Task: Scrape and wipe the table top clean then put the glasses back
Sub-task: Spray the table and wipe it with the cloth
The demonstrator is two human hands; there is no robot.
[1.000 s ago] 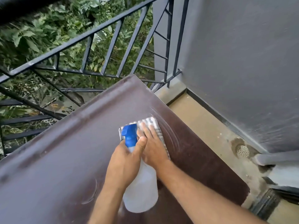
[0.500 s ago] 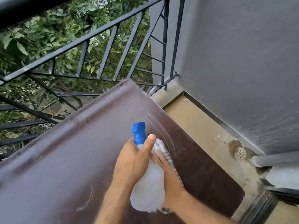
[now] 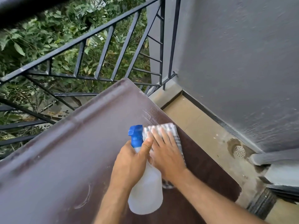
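Head view: brown table top [image 3: 61, 159] shows wet streaks.

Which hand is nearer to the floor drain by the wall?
The right hand: it presses the cloth near the table's drain-side edge. The left hand, holding the spray bottle, is farther from the floor drain.

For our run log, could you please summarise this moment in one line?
phase: wiping | left hand: holds spray bottle | right hand: presses cloth on table top | glasses: not visible
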